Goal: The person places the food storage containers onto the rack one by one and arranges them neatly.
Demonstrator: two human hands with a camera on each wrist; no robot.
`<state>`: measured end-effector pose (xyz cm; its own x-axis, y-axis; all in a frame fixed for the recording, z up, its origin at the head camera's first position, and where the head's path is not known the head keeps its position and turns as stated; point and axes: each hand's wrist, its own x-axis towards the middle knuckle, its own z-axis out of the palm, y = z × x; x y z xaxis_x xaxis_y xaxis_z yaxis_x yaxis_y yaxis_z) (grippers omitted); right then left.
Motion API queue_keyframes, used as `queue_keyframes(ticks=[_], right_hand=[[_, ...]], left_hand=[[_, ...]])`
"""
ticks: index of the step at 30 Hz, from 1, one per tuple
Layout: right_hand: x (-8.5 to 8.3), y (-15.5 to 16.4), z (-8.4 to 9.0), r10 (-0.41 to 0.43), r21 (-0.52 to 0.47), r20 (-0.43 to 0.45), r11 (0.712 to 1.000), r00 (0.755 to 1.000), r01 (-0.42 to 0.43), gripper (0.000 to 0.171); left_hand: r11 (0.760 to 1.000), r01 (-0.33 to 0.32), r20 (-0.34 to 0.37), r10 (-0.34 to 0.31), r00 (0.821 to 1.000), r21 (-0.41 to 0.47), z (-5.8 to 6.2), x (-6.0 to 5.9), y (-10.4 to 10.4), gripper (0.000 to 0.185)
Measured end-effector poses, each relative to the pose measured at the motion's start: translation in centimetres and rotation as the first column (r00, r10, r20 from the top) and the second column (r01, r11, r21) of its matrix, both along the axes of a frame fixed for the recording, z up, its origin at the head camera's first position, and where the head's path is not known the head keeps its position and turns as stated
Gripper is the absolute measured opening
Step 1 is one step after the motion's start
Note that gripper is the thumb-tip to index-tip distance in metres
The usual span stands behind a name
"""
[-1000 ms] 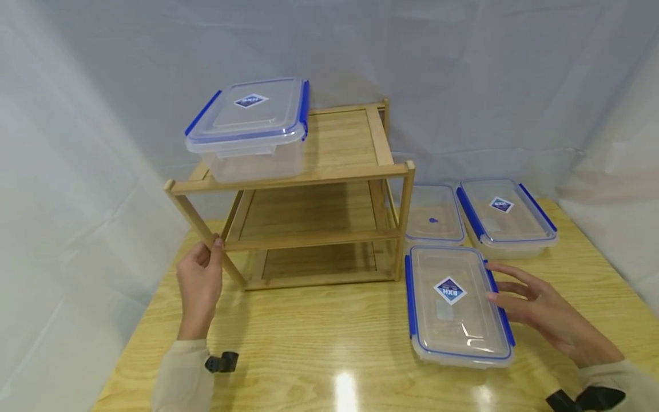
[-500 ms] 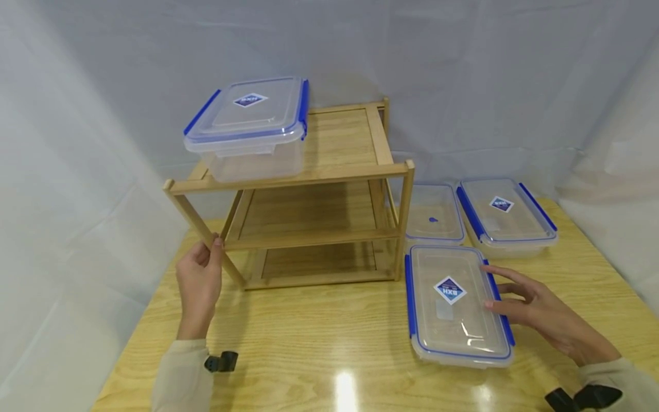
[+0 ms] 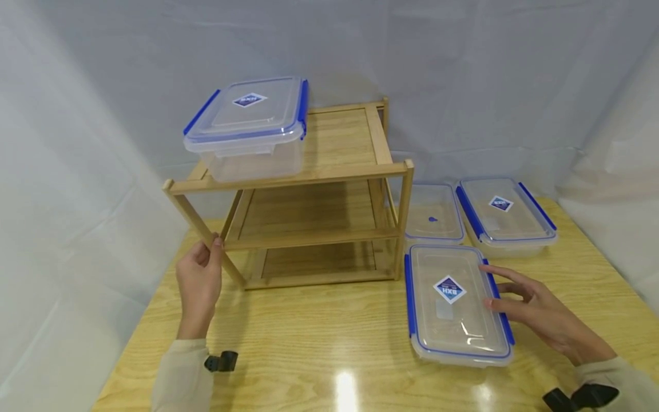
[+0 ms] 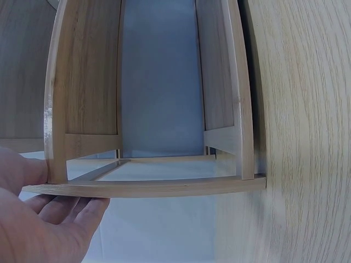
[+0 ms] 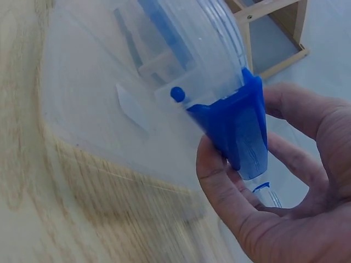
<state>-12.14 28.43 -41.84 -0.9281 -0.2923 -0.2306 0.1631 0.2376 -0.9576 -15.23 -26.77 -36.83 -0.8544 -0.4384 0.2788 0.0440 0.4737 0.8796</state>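
My left hand (image 3: 199,280) grips the left front leg of a wooden rack (image 3: 319,236), thumb on one side and fingers on the other in the left wrist view. At the near right lies a clear food container (image 3: 458,320) with blue side clasps and a diamond label. Its right edge is held by my right hand (image 3: 540,312). From the right wrist, the thumb is above the blue clasp (image 5: 236,120) and fingers curl below it. A larger lidded container (image 3: 252,126) sits on the rack's top shelf, towards the left.
Behind the held container stand a clear box (image 3: 435,214) with a small blue lid knob, close by the rack, and another blue-clasped container (image 3: 507,212) further right. All rest on a wooden table (image 3: 309,343). White cloth (image 3: 463,74) hangs behind.
My right hand has shifted slightly left, its thumb and index fingertip further onto the container's lid. The left hand, rack and containers look unmoved.
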Motion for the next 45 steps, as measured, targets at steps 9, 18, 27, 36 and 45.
queue_keyframes(ticks=[9, 18, 27, 36, 45], right_hand=[[0.3, 0.1, -0.1, -0.019, -0.026, 0.006, 0.999, 1.000, 0.019, 0.061], [1.0, 0.4, 0.1, -0.010, -0.082, 0.021, 0.997, 1.000, 0.012, 0.059], [1.5, 0.8, 0.9, -0.031, -0.172, 0.047, 0.984, 0.998, 0.038, 0.059], [1.4, 1.4, 2.3, -0.012, -0.361, 0.030, 0.932, 0.999, 0.022, 0.057], [0.8, 1.6, 3.9, -0.026, -0.431, 0.004, 0.902, 1.000, 0.025, 0.054]], left_hand=[[1.000, 0.004, 0.003, -0.004, 1.000, 0.001, 0.0, 0.0, 0.1, 0.046], [1.000, 0.007, -0.002, -0.007, 1.000, -0.004, -0.1, 0.0, 0.0, 0.047], [1.000, -0.001, 0.015, 0.001, 1.000, 0.002, -0.1, 0.1, 0.0, 0.047], [1.000, -0.004, 0.020, 0.004, 1.000, -0.011, 0.1, 0.0, 0.0, 0.046], [1.000, 0.010, 0.010, -0.010, 1.000, -0.013, 0.1, 0.1, 0.0, 0.046]])
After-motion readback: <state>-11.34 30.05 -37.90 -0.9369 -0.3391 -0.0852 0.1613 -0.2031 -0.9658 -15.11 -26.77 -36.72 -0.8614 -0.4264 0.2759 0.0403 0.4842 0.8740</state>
